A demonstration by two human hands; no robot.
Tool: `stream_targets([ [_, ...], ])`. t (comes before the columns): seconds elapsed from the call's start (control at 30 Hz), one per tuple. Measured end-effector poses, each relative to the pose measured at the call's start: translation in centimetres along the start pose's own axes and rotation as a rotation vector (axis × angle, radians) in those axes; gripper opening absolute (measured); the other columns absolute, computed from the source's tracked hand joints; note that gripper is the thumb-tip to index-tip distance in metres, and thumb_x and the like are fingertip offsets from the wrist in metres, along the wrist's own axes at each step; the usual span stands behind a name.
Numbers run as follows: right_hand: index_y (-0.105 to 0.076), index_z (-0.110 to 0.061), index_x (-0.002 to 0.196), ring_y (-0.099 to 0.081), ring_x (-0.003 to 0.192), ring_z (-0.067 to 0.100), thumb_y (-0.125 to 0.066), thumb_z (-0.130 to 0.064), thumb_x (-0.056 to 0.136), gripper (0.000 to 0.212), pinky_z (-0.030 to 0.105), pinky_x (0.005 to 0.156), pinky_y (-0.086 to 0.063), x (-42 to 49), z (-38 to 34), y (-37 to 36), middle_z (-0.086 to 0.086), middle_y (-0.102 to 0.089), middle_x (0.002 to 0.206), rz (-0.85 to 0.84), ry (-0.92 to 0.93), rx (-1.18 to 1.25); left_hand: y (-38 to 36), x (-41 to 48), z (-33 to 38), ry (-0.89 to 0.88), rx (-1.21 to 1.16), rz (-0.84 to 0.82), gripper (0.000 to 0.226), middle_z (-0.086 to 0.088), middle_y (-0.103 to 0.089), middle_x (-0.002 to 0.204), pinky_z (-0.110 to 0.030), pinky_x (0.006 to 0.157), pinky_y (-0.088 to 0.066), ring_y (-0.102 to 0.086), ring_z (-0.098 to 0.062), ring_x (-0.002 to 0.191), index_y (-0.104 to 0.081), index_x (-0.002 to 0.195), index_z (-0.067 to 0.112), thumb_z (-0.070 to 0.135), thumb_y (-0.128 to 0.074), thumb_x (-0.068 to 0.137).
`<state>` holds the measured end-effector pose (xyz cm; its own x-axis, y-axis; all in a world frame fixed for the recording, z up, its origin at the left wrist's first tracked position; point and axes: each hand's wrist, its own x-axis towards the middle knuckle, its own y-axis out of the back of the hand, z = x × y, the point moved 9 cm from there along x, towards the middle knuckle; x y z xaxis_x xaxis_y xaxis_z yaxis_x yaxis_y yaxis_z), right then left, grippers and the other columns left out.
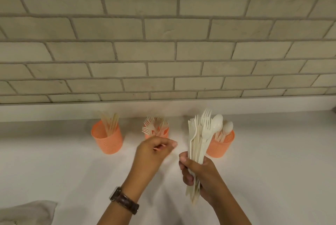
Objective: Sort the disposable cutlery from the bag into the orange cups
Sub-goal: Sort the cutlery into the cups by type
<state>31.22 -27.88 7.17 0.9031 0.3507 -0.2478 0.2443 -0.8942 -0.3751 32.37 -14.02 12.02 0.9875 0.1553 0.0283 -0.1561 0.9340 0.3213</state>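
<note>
A corner of soft grey cloth (27,212) lies at the lower left on a smooth white counter (54,161). 3 round orange cups with perforated mesh walls stand in a row below a pale brick wall (163,51). The left cup (107,138) holds slim, flat cream plastic knives. The left hand (152,150), with a leather-strapped watch (124,200) on its wrist, hovers blurred before the middle cup (157,134) of forks. Its fingers are loosely curled and apart, with nothing seen in them. The right hand (198,175) clamps its fingers round a bundle of cutlery (200,133), forks and spoons held upright just beside the right cup (221,144) of spoons.
</note>
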Motion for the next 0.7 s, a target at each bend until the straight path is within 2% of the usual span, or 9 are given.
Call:
stream_targets([
  [0.07,-0.061,-0.003,0.081,-0.040,0.039,0.012,-0.087,-0.031,0.054,0.046,0.021,0.039,-0.034,-0.2,0.2,-1.1,0.010,-0.056,0.064,-0.083,-0.005,0.051,-1.9,-1.1,0.4,0.053,-0.049,-0.122,0.001,0.009,-0.072,0.069,-0.011,0.067,-0.045,-0.061,-0.009,0.069,-0.075,0.073,0.030,0.029,-0.075,0.074],
  [0.13,-0.060,0.000,0.083,-0.040,0.037,0.011,-0.088,-0.036,0.053,0.054,0.020,0.038,-0.034,-0.4,0.2,-1.8,0.011,-0.057,0.063,-0.130,0.006,0.080,-2.2,-1.4,0.5,0.081,-0.085,-0.126,0.008,0.002,-0.070,0.063,-0.012,0.066,-0.045,-0.057,-0.006,0.061,-0.075,0.076,0.026,0.031,-0.078,0.070],
  [0.3,-0.056,0.001,0.091,-0.041,0.034,0.012,-0.069,-0.034,0.075,0.041,0.022,0.040,-0.036,-1.0,-0.7,-2.0,0.007,-0.060,0.057,-0.120,0.049,-0.065,-1.3,-1.4,0.3,0.119,-0.138,-0.071,0.016,0.003,-0.072,0.073,-0.022,0.073,-0.054,-0.066,-0.010,0.070,-0.072,0.076,0.028,0.020,-0.082,0.067],
  [0.37,-0.057,0.000,0.095,-0.045,0.035,0.015,-0.067,-0.032,0.077,0.038,0.024,0.041,-0.039,-1.1,-0.9,-2.0,0.010,-0.061,0.062,-0.098,0.053,-0.095,-1.2,-1.3,0.2,0.132,-0.122,-0.050,0.016,0.001,-0.073,0.075,-0.019,0.072,-0.054,-0.069,-0.010,0.073,-0.072,0.077,0.025,0.014,-0.079,0.069],
  [0.47,-0.058,0.001,0.096,-0.053,0.040,0.021,-0.068,-0.029,0.078,0.036,0.027,0.044,-0.045,-1.2,-0.9,-1.5,0.011,-0.061,0.063,-0.058,0.022,-0.107,-0.3,-0.9,0.6,0.155,-0.196,-0.018,0.013,0.002,-0.072,0.070,-0.013,0.066,-0.050,-0.067,-0.004,0.063,-0.073,0.078,0.017,0.007,-0.076,0.071],
  [0.57,-0.057,0.000,0.093,-0.053,0.041,0.023,-0.072,-0.029,0.070,0.039,0.028,0.044,-0.047,-1.1,-0.3,-0.1,0.009,-0.057,0.057,0.031,-0.023,-0.093,2.6,1.1,0.9,0.156,-0.321,0.100,0.010,0.008,-0.068,0.055,-0.009,0.057,-0.047,-0.060,0.002,0.050,-0.070,0.083,0.003,-0.003,-0.069,0.075],
  [0.63,-0.055,-0.003,0.088,-0.043,0.036,0.019,-0.075,-0.029,0.067,0.039,0.025,0.040,-0.040,-0.9,0.4,1.1,0.006,-0.048,0.049,0.093,-0.051,-0.074,5.7,3.0,0.9,0.119,-0.337,0.257,0.011,0.011,-0.067,0.051,-0.013,0.059,-0.048,-0.060,0.001,0.051,-0.069,0.075,0.008,-0.002,-0.070,0.075],
  [0.7,-0.051,-0.006,0.077,-0.031,0.033,0.015,-0.085,-0.025,0.062,0.041,0.021,0.038,-0.032,-0.7,0.9,1.7,0.004,-0.038,0.045,0.098,-0.071,-0.020,7.9,4.9,0.6,0.072,-0.266,0.395,0.013,0.008,-0.068,0.055,-0.021,0.063,-0.050,-0.062,-0.009,0.058,-0.068,0.064,0.017,0.011,-0.077,0.071],
])
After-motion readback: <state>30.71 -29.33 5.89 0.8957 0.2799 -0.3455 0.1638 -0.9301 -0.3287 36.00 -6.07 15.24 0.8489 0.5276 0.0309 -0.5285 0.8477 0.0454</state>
